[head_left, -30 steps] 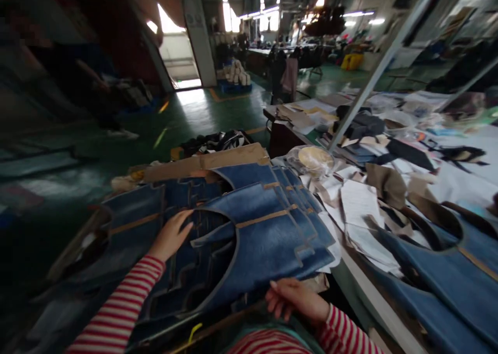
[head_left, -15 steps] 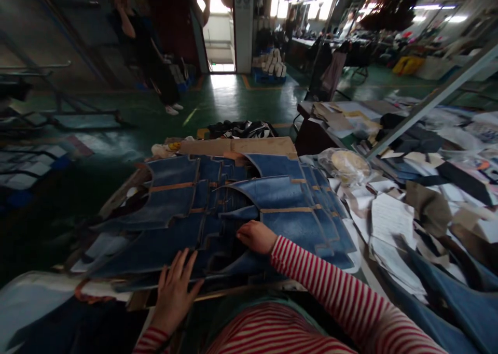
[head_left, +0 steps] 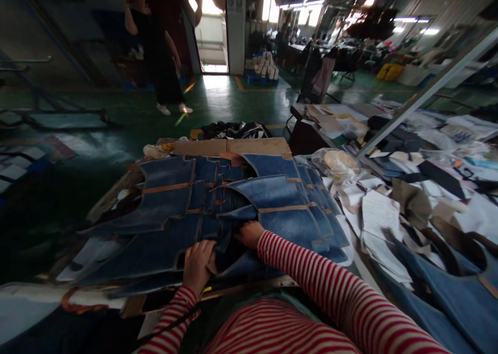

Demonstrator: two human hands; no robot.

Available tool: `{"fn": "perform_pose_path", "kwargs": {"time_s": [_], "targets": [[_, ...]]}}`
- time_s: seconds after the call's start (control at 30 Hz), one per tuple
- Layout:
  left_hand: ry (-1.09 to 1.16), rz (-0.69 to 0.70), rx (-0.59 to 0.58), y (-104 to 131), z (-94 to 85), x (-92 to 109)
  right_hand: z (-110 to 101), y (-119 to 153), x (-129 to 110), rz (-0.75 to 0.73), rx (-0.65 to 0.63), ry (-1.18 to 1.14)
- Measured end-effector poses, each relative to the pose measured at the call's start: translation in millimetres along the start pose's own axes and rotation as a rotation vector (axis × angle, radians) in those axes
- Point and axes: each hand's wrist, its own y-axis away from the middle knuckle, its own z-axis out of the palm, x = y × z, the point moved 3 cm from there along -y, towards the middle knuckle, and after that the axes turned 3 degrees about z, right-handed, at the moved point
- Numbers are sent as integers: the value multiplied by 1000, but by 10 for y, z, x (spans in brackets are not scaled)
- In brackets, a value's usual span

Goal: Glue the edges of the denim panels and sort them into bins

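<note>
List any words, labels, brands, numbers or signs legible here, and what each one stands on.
None can be read.
White paper sheet beside the blue pieces: fine marks like writing, too small and blurred to read.
White bag at the far right: dark marks, too blurred to tell whether they are letters.

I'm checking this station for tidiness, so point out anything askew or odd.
On the right, papers lie in a loose, overlapping jumble beside a crumpled plastic bag. The denim pieces around the right hand overlap unevenly, their edges out of line, though that may be deliberate. No spill shows.
</note>
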Motion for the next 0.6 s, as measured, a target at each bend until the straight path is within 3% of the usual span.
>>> {"fn": "perform_pose_path", "kwargs": {"time_s": [0.1, 0.33, 0.5, 0.6], "targets": [[8, -115, 85, -96, -162, -114, 66, -8, 10, -19, -12, 19], [50, -144, 187, -301, -442, -234, 42, -8, -28, 20, 15, -12], [87, -221, 360, -318, -773, -335, 50, -22, -9, 63, 87, -88], [119, -219, 353, -272, -813, -362, 91, -76, 13, 131, 98, -105]]}}
